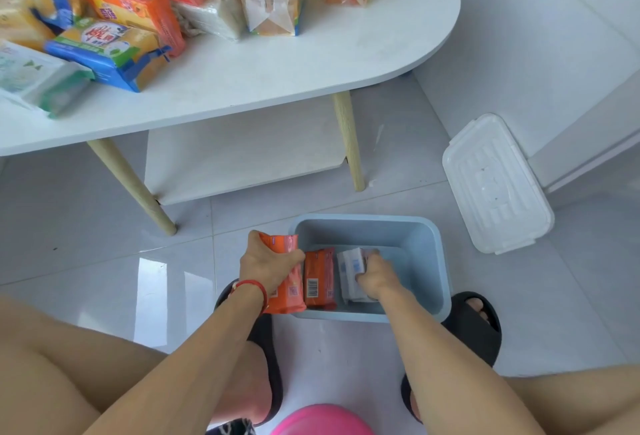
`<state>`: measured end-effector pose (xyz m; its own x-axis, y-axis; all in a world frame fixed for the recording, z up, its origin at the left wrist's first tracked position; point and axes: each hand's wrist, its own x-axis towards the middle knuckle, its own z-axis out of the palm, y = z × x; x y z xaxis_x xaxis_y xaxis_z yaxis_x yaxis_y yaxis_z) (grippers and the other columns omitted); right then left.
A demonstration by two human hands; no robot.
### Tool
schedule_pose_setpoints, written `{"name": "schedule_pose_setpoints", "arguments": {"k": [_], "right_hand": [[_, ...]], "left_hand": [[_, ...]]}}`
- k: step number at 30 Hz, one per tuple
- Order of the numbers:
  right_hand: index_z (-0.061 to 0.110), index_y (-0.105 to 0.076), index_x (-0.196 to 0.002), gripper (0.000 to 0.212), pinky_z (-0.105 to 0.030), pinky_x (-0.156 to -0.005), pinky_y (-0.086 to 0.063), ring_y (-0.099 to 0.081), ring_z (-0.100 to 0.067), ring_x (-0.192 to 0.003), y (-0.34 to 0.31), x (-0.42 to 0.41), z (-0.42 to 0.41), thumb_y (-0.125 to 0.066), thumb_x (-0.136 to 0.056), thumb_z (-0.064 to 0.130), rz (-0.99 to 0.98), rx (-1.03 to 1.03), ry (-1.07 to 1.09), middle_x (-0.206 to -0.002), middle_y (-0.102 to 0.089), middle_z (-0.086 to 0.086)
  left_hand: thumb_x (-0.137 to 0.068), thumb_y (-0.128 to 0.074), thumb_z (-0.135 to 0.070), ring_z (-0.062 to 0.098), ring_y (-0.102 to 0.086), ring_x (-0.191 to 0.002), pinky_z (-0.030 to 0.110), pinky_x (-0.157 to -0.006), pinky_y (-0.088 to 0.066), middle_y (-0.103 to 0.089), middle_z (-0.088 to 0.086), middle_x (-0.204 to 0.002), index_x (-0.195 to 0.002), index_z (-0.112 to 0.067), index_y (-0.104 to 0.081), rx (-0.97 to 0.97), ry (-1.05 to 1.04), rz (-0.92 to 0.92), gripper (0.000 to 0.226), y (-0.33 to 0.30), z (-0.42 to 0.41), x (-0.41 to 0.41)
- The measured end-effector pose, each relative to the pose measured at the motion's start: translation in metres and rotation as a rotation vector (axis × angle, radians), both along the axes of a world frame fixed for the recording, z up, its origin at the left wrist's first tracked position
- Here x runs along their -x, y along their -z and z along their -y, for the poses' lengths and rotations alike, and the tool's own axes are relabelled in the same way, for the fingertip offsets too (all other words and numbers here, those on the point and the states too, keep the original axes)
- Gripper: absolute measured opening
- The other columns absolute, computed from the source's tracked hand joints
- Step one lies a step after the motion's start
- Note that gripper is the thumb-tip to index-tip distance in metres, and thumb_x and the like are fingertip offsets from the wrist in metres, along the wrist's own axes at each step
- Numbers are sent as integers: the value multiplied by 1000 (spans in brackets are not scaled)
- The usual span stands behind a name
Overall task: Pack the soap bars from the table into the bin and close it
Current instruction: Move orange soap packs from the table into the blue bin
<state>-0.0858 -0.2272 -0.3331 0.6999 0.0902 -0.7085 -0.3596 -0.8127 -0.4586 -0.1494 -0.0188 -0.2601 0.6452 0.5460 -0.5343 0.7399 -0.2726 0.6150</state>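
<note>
Soap bars on table: a heap of wrapped packs (pixel 131 15) sits at the far left of the white table (pixel 277 67), orange, pink, blue-and-yellow and pale green wrappers leaning on each other.
Bin: the pale blue bin (pixel 426 247) stands open on the tiled floor, between the person's feet and just in front of the table's legs.
Inside the bin: a dark orange bar (pixel 319 279) stands on edge, barcode up, between the two hands.
Left hand: the left hand (pixel 266 263) is clamped around an orange pack (pixel 285 291), which stands upright at the bin's left wall, touching the dark orange bar.
Right hand: the right hand (pixel 372 277) is down inside the bin, fingers wrapped around a white pack (pixel 349 273), right next to the dark orange bar.
Lid: the white lid (pixel 495 182) lies flat on the floor to the right, well apart from the bin.
Wrist: a red cord (pixel 252 287) circles the left wrist.
Feet: black slippers (pixel 478 327) rest on either side of the bin's near edge.
</note>
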Motion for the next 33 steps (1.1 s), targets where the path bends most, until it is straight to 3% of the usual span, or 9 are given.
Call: {"name": "schedule_pose_setpoints", "arguments": {"k": [9, 12, 15, 18, 21, 24, 27, 30, 33], "right_hand": [[8, -50, -140, 42, -38, -102, -53, -59, -31, -125, -8, 2, -16, -52, -98, 16, -173, 137, -225, -141, -55, -13], [10, -57, -125, 33, -37, -88, -56, -64, -31, -113, -35, -9, -17, -51, -95, 22, -77, 176, -262, -127, -62, -14], [9, -70, -99, 24, -37, -76, -61, -76, -25, -86, -72, -21, -24, -55, -83, 18, -72, -195, -118, -98, -76, -9], [19, -72, -112, 35, -36, -76, -61, -77, -26, -99, -106, -22, -20, -64, -79, 16, -349, -641, -41, -106, -79, -8], [25, -65, -124, 42, -42, -83, -64, -76, -23, -102, -104, -15, -4, -73, -85, 14, -243, -563, -85, -112, -78, -4], [20, -64, -122, 33, -47, -93, -60, -74, -21, -101, -83, -15, 25, -72, -91, 14, -79, -347, -30, -115, -75, -4], [15, -58, -124, 31, -41, -89, -58, -68, -25, -102, -62, -18, 53, -62, -94, 14, -11, -12, -76, -118, -68, -8], [8, -55, -128, 33, -39, -85, -54, -64, -31, -103, -44, -15, 50, -55, -95, 7, 42, 163, -31, -121, -65, -14], [4, -56, -130, 33, -39, -93, -52, -64, -36, -117, -22, -6, 36, -54, -97, 4, 70, 204, -14, -130, -64, -18]], "left_hand": [[-66, -79, -49, 11, -60, -70, 26, -56, -47, -58, -7, -90, -110, -28, -39, -25, 51, -80, 63, 1, 3, 6], [-65, -81, -44, 8, -59, -72, 22, -52, -44, -60, -5, -93, -107, -27, -42, -16, 39, 21, 59, -8, 12, 0], [-63, -83, -51, 8, -61, -78, 26, -60, -49, -62, -6, -91, -103, -24, -48, 78, 17, 77, 60, -24, 30, -11], [-74, -81, -48, 23, -71, -86, 36, -69, -60, -70, 8, -100, -112, -13, -54, 402, -76, 105, 58, -34, 45, -15], [-88, -71, -35, 35, -72, -96, 51, -83, -59, -72, 17, -109, -118, -5, -61, 622, -14, 142, 44, -34, 55, -16], [-86, -68, -21, 25, -62, -104, 33, -95, -50, -63, 6, -114, -127, -10, -60, 63, 238, 160, 43, -28, 52, -17], [-81, -64, -8, 30, -52, -113, 40, -96, -49, -59, 12, -120, -123, -11, -62, -362, 227, 271, 43, -20, 37, -11], [-86, -60, -15, 36, -44, -121, 48, -98, -45, -51, 19, -132, -137, -8, -47, -417, 250, 47, 53, -6, 25, -4], [-94, -49, -19, 36, -50, -111, 45, -88, -45, -59, 20, -122, -137, -8, -46, -345, 336, 18, 45, 7, 25, 3]]}}
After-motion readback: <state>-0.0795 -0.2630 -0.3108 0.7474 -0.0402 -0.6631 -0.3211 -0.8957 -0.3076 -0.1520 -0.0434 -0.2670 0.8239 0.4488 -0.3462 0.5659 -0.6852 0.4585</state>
